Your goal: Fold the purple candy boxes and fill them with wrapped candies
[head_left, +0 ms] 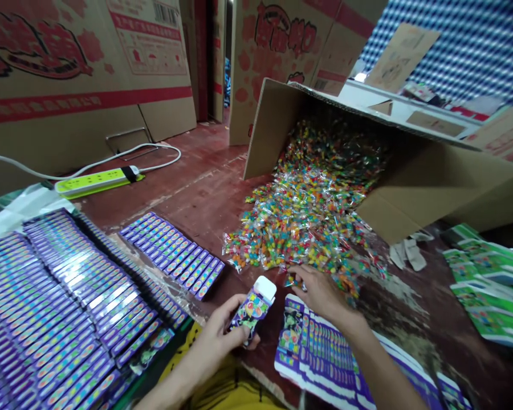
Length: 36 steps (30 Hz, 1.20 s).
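"While the left hand [222,333] grips a small box [252,312], where is the right hand [318,291]?"

"Well apart from it, fingers at the near edge of the candy pile [301,219]. Whether they are closed on a packet, I cannot tell."

"Contents of the small box?"

"Hidden at this angle. Its white flap [265,286] stands raised, above the floor [205,171]."

"Nearby containers?"

"Flattened boxes [297,336] overlap to its right. Beyond, a large carton [423,185] lies on its side, clear packets of multicoloured candy spilling out."

"Left side?"

"A short row of boxes [173,253], then a larger stack of boxes [72,279]. Contents not visible."
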Motion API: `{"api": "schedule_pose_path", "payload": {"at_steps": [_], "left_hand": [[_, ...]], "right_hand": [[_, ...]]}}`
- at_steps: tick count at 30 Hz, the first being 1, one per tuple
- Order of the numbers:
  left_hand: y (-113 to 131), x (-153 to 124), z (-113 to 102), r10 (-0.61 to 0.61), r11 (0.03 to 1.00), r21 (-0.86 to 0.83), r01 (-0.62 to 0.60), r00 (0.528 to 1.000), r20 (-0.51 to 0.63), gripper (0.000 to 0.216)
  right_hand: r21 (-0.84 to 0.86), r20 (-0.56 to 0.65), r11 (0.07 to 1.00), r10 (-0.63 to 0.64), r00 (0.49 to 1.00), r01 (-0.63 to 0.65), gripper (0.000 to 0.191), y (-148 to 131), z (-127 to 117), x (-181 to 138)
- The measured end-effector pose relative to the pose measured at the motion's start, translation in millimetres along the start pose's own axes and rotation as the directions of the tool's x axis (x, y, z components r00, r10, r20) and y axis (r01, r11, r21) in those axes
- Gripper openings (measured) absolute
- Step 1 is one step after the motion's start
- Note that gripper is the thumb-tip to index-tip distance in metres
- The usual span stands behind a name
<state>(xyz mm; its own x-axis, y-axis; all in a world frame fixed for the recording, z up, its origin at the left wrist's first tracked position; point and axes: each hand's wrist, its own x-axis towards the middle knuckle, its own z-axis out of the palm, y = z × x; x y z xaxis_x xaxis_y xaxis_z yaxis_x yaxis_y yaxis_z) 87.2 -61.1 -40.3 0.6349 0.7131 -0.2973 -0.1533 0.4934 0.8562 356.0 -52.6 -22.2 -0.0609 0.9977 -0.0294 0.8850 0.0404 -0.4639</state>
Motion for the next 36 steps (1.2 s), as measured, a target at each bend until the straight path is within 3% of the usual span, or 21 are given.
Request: {"api": "schedule_pose_path", "payload": {"at_steps": [6,8,10,12,14,17,20,24,30,36], "left_hand": [[5.8,2.8,2.8,0.130,0.959,0.262,-0.111,0.990,-0.056,0.037],[7.1,2.3,6.0,0.166,0.919,0.374,-0.124,0.983,-0.082,0.039],[8.2,1.7,9.4,0.212,0.856,0.498,-0.135,0.972,-0.101,0.038],[9.4,1.4,12.9,0.254,0.794,0.589,-0.152,0.962,-0.095,0.034],[10.3,1.4,16.2,0.289,0.748,0.639,-0.177,0.955,-0.073,0.031],[10.0,1.1,20.3,0.317,0.713,0.673,-0.199,0.947,-0.056,0.028],[8.3,1.0,22.2,0.338,0.708,0.673,-0.214,0.939,-0.057,0.026],[6.0,1.8,21.5,0.351,0.710,0.675,-0.198,0.932,-0.095,0.024],[-1.5,2.8,15.7,0.427,0.630,0.732,-0.258,0.903,-0.050,0.032],[-7.8,4.4,12.9,0.450,0.586,0.756,-0.293,0.893,-0.003,0.034]], "right_hand": [[0.138,-0.080,0.990,0.038,0.996,-0.026,0.007,-2.2,-10.1,4.3],[0.263,-0.125,0.963,0.091,0.988,-0.055,0.014,-12.5,-14.4,0.3],[0.496,-0.157,0.866,0.161,0.974,-0.063,0.026,-29.4,-17.6,-5.5],[0.702,-0.167,0.711,0.221,0.961,-0.041,0.027,-49.5,-17.9,-11.2],[0.757,-0.188,0.653,0.252,0.949,-0.023,0.022,-67.8,-14.5,-15.2],[0.631,-0.297,0.776,0.250,0.922,-0.007,0.018,-84.4,-4.8,-17.3],[0.348,-0.431,0.935,0.099,0.897,0.064,0.014,-89.4,4.2,-17.0],[0.125,-0.482,0.972,-0.115,0.869,0.198,0.013,-87.4,5.4,-16.5],[-0.082,-0.264,0.953,-0.304,0.915,0.293,0.015,-75.1,-18.1,-14.7],[-0.235,-0.062,0.880,-0.438,0.897,0.413,0.016,-73.6,-30.6,-12.2]]}}
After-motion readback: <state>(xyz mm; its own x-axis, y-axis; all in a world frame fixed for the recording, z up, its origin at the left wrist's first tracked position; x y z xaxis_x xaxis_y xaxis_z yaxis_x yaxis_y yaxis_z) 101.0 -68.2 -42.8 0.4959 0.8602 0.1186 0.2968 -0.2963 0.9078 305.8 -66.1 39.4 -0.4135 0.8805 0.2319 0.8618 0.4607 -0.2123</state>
